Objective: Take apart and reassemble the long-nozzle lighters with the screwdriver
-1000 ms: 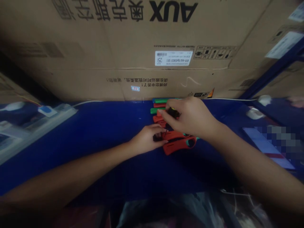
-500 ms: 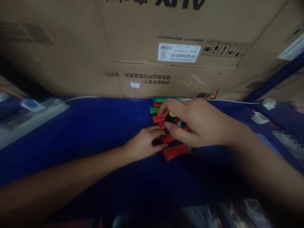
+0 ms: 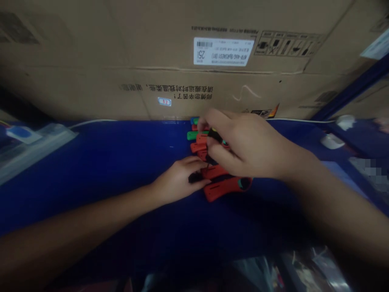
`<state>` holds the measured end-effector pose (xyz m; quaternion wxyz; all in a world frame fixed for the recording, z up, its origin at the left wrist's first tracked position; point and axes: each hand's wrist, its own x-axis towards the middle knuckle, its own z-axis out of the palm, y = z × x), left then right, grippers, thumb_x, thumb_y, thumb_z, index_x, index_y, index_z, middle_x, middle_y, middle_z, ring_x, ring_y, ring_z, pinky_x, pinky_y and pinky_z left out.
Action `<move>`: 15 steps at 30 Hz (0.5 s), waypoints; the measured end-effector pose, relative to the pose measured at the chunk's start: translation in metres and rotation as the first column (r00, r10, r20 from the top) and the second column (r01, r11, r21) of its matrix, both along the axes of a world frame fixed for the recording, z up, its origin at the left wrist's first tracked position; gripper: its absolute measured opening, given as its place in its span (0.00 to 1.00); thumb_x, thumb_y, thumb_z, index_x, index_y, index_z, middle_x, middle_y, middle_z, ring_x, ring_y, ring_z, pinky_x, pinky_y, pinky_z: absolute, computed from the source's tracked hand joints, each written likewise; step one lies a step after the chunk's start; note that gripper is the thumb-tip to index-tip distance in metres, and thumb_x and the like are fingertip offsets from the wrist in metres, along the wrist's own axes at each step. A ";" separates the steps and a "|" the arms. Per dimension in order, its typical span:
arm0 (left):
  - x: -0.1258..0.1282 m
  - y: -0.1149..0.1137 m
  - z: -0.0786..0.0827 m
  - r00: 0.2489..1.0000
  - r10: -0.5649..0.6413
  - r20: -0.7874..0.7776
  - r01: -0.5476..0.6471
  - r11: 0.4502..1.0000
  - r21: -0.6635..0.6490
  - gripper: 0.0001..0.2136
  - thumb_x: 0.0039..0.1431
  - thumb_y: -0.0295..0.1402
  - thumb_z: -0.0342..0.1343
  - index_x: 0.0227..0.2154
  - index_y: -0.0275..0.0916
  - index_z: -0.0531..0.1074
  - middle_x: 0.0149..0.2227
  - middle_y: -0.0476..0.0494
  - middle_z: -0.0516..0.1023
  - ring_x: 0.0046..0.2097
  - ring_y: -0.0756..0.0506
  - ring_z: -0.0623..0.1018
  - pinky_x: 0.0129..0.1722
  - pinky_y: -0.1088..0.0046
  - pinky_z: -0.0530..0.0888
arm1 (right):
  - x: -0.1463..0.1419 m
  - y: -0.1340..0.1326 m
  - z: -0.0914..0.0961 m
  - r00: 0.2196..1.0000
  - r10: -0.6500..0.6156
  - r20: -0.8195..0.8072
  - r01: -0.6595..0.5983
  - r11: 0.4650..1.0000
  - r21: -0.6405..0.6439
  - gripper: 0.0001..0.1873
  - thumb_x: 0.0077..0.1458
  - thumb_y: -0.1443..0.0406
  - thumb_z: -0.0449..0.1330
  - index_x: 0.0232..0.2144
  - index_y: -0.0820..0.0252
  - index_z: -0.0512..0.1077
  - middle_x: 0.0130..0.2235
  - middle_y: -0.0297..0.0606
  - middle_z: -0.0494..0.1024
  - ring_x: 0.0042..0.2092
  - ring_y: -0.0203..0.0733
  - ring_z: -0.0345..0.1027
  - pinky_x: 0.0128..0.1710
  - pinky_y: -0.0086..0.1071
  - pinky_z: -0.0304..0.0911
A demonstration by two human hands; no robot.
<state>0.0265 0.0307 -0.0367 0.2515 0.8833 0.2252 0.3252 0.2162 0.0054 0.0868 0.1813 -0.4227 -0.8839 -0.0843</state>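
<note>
Your right hand [image 3: 246,144] pinches a black-handled tool [image 3: 215,136] over the red slotted handles [image 3: 225,188] on the blue shelf [image 3: 136,154]; your left hand [image 3: 178,178] curls at their left ends, hold indeterminable.

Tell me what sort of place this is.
Probably a storeroom or workshop: a large printed carton stands behind a blue surface where red and green tool-like pieces lie in a row.
</note>
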 end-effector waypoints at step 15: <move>-0.003 0.002 0.004 0.995 -0.024 -0.098 0.032 0.996 0.087 0.10 0.62 0.34 0.61 0.45 0.39 0.75 0.45 0.42 0.80 0.49 0.41 0.79 0.51 0.62 0.77 | 0.000 -0.005 0.001 0.999 0.050 -0.004 -0.050 0.998 -0.038 0.12 0.61 0.60 0.52 0.43 0.60 0.69 0.35 0.39 0.77 0.31 0.40 0.67 0.28 0.32 0.52</move>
